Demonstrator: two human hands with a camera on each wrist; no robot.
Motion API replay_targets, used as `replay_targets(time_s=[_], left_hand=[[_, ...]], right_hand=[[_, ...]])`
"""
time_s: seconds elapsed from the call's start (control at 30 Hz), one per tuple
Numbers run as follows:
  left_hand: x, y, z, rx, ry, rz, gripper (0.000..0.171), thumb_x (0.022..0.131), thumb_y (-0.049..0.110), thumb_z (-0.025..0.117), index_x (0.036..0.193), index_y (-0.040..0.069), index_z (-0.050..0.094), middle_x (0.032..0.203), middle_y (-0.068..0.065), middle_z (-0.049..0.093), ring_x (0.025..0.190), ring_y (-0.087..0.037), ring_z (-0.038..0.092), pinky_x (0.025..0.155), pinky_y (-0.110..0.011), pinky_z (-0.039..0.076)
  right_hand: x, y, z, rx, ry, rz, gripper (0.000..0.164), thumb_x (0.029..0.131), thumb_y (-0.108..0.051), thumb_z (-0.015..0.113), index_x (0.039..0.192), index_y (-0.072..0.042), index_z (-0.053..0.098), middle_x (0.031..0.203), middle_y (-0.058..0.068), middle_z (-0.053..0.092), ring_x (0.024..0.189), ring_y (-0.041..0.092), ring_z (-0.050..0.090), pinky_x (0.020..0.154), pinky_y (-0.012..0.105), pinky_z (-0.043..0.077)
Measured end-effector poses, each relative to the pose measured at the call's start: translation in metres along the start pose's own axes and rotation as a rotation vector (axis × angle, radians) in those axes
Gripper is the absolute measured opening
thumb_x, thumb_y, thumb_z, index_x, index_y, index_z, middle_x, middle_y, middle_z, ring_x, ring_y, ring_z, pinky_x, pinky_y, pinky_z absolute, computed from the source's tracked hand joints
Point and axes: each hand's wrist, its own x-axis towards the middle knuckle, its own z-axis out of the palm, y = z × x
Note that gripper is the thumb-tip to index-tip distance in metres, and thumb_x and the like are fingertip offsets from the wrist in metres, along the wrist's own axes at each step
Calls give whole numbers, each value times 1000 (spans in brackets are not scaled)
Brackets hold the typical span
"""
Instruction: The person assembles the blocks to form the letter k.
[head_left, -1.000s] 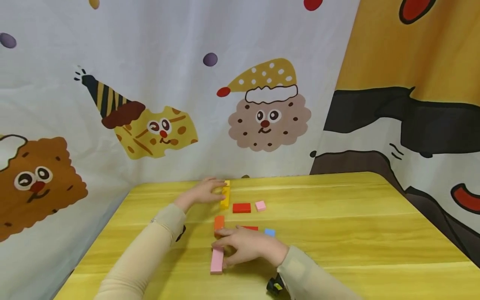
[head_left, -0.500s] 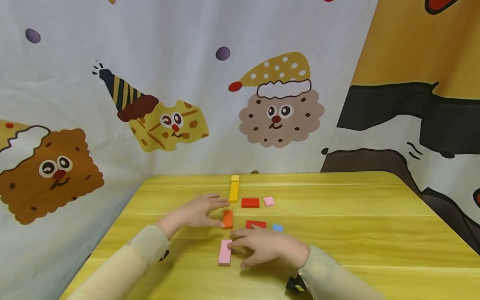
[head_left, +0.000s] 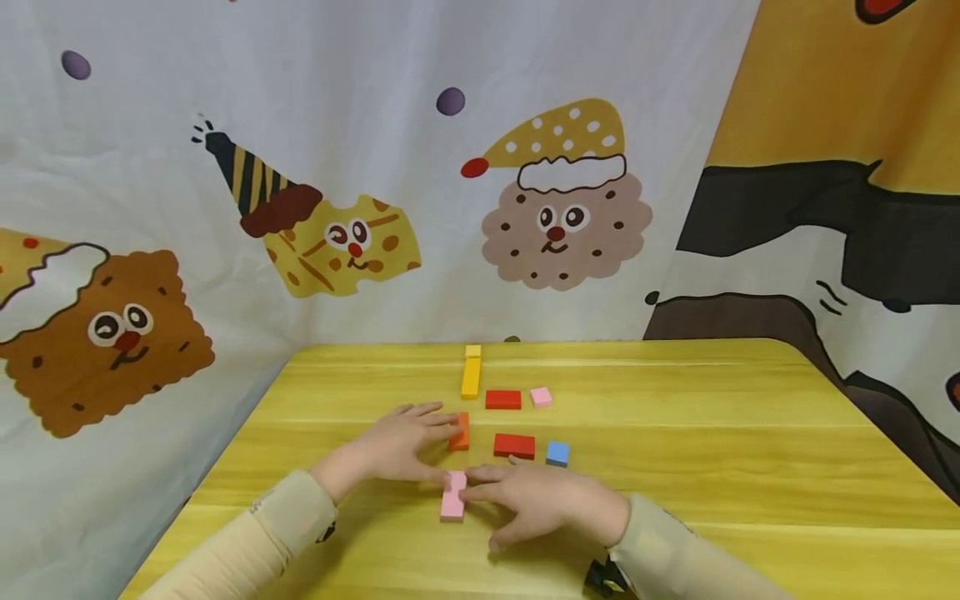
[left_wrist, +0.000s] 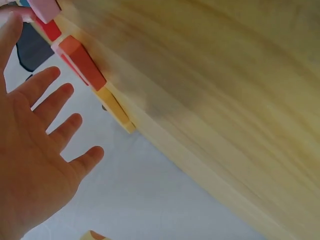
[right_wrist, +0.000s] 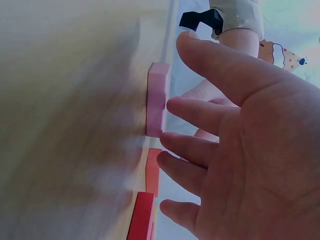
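A long pink block [head_left: 452,498] lies on the yellow wood-grain table [head_left: 675,467], with an orange block [head_left: 460,433] just beyond it. My left hand [head_left: 401,442] spreads its fingers over the orange block's left side, its thumb tip at the pink block's far end. From the other side, my right hand [head_left: 543,500] has straight fingertips right at the pink block's edge, its thumb held apart. In the right wrist view, the fingers [right_wrist: 190,112] reach toward the pink block [right_wrist: 158,97]. The left wrist view shows the left palm [left_wrist: 37,150] with its fingers spread.
Two red blocks [head_left: 503,400] lie right of the orange one, one behind the other. Beside them are a small pink block [head_left: 541,397] and a blue block [head_left: 558,453]. Yellow blocks [head_left: 471,377] form a line near the back edge. A printed curtain [head_left: 450,308] hangs behind.
My left hand has come back from the yellow blocks to the orange and pink blocks. The right thumb has moved off the long pink block. The head view has shifted slightly.
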Motion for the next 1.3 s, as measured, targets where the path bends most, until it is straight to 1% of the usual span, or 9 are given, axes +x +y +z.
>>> replay_targets(time_s=[0.1,0.3,0.6,0.73,0.83,1.07,1.3], left_hand=[[-1,2,2,4,2,-8,81,82,67,60,146,20,46,153,0,37,143,-33,23,110,-62,19],[-3,3,7,2,-3,-5,79,83,66,60,146,20,46,151,-1,40,143,-34,24,109,-63,21],[-2,3,9,-14,-4,6,73,86,61,60,145,20,48,151,-1,40,142,-34,26,109,-63,21],[-1,4,9,-16,-1,9,69,88,58,61,145,20,49,151,0,40,142,-33,27,109,-63,21],[0,4,9,-24,6,19,66,89,55,61,144,20,50,150,0,42,142,-32,28,108,-63,22],[5,3,10,-42,26,42,57,91,48,62,140,19,54,145,0,48,140,-33,30,108,-63,24],[11,0,12,-47,63,62,46,94,42,62,133,18,61,139,0,54,138,-34,35,109,-59,26]], right_hand=[[-1,-2,0,-21,2,3,70,89,-52,64,148,-21,43,154,7,34,139,20,34,109,50,32],[-3,-5,1,-40,4,10,70,89,-51,64,148,-21,43,154,7,35,139,20,35,109,46,34],[0,-2,4,-10,-14,44,71,88,-53,64,149,-22,42,155,7,32,138,21,36,108,48,34],[1,0,3,-12,-6,44,72,87,-51,65,148,-20,43,154,8,34,138,20,36,109,48,33],[1,0,2,-17,0,51,72,87,-51,66,147,-19,44,154,7,35,137,21,36,108,45,35],[4,3,3,-51,8,71,73,87,-49,66,148,-15,43,152,6,37,139,18,34,112,51,25],[7,4,4,-61,22,115,79,85,-52,67,149,-14,40,153,7,35,140,18,32,110,57,26]])
